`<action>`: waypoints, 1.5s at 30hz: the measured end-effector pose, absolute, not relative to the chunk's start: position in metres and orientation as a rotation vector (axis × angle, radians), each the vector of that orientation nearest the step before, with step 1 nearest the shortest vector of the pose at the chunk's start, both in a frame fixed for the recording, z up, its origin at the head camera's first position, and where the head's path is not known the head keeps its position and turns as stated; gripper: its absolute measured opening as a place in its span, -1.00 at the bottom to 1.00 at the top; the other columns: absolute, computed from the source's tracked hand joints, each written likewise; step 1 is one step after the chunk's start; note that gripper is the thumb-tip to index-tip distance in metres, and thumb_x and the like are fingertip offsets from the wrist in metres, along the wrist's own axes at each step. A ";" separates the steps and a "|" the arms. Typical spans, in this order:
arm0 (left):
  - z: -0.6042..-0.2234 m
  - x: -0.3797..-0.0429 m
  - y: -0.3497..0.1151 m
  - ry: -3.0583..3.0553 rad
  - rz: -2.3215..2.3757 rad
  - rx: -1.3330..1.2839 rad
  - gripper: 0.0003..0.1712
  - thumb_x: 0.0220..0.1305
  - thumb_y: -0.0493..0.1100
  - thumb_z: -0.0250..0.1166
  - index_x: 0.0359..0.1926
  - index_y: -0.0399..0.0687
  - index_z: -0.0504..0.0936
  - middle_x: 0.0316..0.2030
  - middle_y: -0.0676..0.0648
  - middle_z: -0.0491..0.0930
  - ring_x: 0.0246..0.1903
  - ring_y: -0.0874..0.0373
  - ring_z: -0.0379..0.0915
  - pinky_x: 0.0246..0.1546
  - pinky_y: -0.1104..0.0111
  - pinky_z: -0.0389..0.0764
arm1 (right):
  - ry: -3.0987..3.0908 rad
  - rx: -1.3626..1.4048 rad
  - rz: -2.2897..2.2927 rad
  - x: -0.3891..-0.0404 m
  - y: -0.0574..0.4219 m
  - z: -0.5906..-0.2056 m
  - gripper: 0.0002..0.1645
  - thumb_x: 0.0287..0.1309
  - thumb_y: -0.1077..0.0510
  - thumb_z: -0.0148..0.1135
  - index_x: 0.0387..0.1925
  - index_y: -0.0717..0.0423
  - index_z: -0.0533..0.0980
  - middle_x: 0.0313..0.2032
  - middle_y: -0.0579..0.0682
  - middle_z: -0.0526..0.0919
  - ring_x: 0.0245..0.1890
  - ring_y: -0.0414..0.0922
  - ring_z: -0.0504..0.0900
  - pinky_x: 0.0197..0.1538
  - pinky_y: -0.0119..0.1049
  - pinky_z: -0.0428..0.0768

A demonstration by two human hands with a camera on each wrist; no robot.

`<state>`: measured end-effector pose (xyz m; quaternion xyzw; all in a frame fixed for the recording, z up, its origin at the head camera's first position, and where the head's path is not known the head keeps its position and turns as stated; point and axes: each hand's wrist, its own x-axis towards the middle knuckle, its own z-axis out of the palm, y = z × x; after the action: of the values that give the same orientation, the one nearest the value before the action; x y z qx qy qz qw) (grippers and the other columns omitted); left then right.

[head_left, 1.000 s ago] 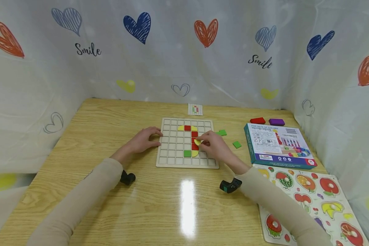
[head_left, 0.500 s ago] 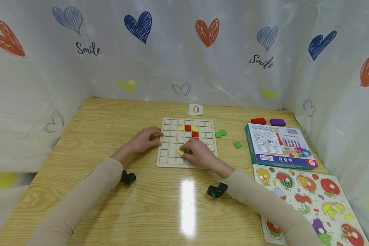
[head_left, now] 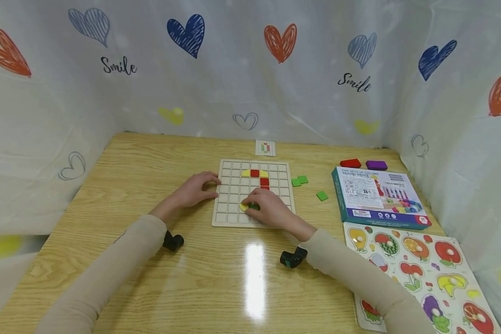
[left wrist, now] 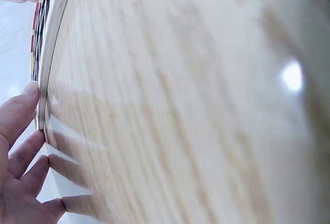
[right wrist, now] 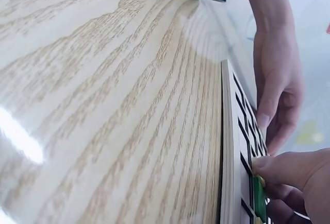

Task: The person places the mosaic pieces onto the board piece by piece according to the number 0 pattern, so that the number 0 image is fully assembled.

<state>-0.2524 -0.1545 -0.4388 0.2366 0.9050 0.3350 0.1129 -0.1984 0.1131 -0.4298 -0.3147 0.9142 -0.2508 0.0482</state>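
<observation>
A pale wooden grid board (head_left: 235,190) lies on the table, with red square tiles (head_left: 254,173) and yellow curved-edged tiles (head_left: 264,174) in several cells. My right hand (head_left: 272,208) is over its lower middle, thumb and finger pinching a yellow piece (head_left: 244,207) at a cell left of a green tile (right wrist: 259,198). The hand hides the lower right part of the pattern. At the board's left edge rests my left hand (head_left: 195,190), thumb and fingertips touching the rim with fingers spread, as the left wrist view also shows.
Loose green tiles (head_left: 302,179) lie right of the board. A small pattern card (head_left: 265,148) is behind it. Further right are a boxed set (head_left: 380,197), a red block (head_left: 350,163), a purple block (head_left: 376,165) and a fruit puzzle board (head_left: 426,283). A curtain (head_left: 217,93) hangs behind.
My right hand has carried the yellow piece from the board's right side leftward and down to the cell beside the green tile. During the last half second it barely moves. The left hand stays put.
</observation>
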 end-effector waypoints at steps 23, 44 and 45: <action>-0.439 -0.252 -0.156 2.649 0.988 0.721 -0.55 0.31 -0.13 0.33 0.17 -0.19 0.54 0.36 -0.26 0.29 0.42 -0.18 0.03 0.42 -0.14 -0.21 | 2.844 -0.949 -0.745 -0.200 0.111 -0.433 -0.74 0.19 0.09 0.36 -0.11 0.12 0.67 -0.17 -0.03 0.63 -0.23 -0.15 0.51 -0.13 -0.25 0.52; -0.440 -0.252 -0.157 2.646 0.989 0.736 -0.54 0.32 -0.15 0.31 0.18 -0.21 0.52 0.36 -0.28 0.28 0.43 -0.19 0.00 0.43 -0.12 -0.23 | 3.027 -0.205 -1.182 -0.189 0.208 -0.434 -0.50 0.33 0.02 0.20 0.17 0.24 0.53 0.04 0.21 0.53 0.04 0.12 0.50 0.09 0.05 0.49; -0.440 -0.252 -0.157 2.648 0.988 0.738 -0.55 0.32 -0.15 0.31 0.18 -0.22 0.52 0.36 -0.28 0.28 0.43 -0.19 0.00 0.43 -0.12 -0.22 | 3.050 -0.155 -1.174 -0.188 0.215 -0.435 -0.48 0.33 0.03 0.19 0.19 0.27 0.50 0.06 0.24 0.51 0.08 0.15 0.48 0.13 0.08 0.46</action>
<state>-0.2516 -0.1570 -0.4396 0.2510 0.9010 0.3361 0.1104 -0.1884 0.2155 -0.4348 -0.0474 0.9302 -0.3581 -0.0649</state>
